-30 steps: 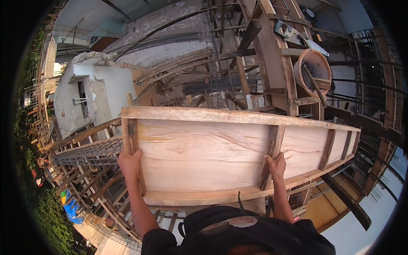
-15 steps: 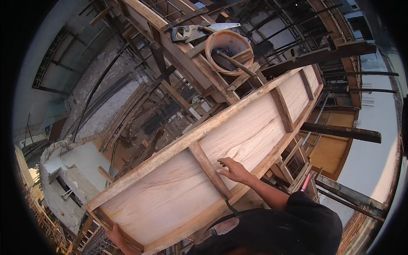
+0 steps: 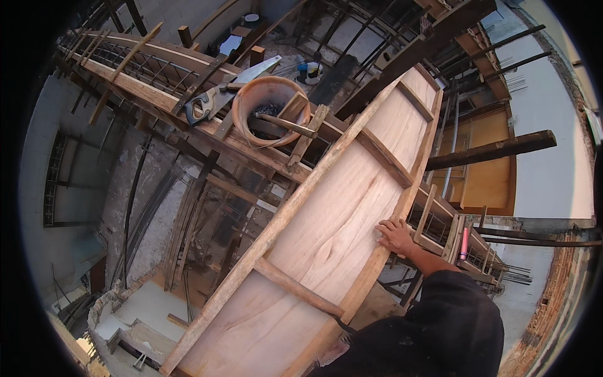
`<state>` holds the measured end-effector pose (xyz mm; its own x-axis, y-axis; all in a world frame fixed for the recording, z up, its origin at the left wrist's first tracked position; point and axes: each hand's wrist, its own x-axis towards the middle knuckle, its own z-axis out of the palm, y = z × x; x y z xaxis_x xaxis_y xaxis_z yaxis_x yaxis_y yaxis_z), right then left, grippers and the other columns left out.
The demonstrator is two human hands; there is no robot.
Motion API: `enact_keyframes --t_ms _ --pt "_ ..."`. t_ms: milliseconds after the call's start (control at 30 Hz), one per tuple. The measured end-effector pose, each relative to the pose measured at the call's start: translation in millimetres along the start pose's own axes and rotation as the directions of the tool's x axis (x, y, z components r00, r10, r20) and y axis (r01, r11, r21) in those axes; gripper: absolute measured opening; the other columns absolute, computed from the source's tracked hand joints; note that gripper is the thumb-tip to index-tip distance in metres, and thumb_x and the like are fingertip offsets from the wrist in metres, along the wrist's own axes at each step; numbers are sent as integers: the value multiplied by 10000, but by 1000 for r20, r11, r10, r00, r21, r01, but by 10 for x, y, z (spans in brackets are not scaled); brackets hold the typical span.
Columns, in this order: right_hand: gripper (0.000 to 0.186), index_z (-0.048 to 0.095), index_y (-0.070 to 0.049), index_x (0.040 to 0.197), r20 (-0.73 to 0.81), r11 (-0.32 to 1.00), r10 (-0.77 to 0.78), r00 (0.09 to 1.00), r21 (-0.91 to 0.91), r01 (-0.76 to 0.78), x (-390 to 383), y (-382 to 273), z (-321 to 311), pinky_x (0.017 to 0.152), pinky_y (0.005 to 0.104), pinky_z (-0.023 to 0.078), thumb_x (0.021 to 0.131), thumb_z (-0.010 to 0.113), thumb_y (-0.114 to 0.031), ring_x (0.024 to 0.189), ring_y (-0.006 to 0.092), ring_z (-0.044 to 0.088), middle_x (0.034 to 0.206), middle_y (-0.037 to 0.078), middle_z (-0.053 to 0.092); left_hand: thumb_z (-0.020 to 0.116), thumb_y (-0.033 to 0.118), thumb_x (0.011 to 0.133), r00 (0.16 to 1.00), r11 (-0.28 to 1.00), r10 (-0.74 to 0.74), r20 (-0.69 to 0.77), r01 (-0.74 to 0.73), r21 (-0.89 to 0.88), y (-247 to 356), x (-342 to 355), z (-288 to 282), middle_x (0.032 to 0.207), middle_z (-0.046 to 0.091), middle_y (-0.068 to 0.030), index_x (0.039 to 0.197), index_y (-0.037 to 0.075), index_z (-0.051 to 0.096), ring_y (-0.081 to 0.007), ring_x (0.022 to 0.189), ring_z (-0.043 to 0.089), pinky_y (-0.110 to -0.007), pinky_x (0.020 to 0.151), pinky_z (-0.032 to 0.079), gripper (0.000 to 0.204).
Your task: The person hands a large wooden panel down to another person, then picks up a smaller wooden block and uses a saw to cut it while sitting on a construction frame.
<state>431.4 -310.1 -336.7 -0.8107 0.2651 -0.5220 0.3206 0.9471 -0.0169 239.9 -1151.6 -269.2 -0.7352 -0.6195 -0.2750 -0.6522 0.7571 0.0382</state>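
Note:
A long framed plywood panel (image 3: 326, 245) slants from the lower left up to the far right, its smooth sheet crossed by several wooden battens. My right hand (image 3: 394, 236) is closed over the panel's right-hand rail, fingers curled across the wood toward the sheet. The black-sleeved forearm reaches it from the lower right. My left hand is out of view; the panel's near end runs off the lower edge of the picture.
Beyond the panel's left rail, an orange-brown bucket (image 3: 241, 120) holding a hammer (image 3: 286, 124) stands on timber formwork. A handsaw (image 3: 207, 104) lies beside it. Dark timber beams (image 3: 496, 149) jut out on the right. Far below on the left is a debris-strewn floor (image 3: 141, 188).
My right hand has come down from above the sheet onto the right rail. My left hand, formerly at the panel's near end, has left the view. The view has turned, with the panel appearing steeper.

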Motion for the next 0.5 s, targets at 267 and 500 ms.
enact_keyframes --t_ms 267,500 --pt "942 458 -217 1529 235 940 -304 923 231 250 -110 183 -20 1101 820 84 804 634 -792 1437 353 404 1519 121 455 481 403 1064 897 652 406 -174 -150 743 271 -617 -145 1333 611 -294 1331 -146 576 -375 1141 639 -442 995 527 618" --pt "1041 384 -273 1563 342 943 -329 880 167 287 -27 160 -159 1062 863 74 713 757 -742 1458 328 376 1546 94 426 695 252 929 617 733 681 -396 -575 365 2099 -1194 541 1484 514 -220 1427 3 523 -397 1379 478 -589 1128 344 584"
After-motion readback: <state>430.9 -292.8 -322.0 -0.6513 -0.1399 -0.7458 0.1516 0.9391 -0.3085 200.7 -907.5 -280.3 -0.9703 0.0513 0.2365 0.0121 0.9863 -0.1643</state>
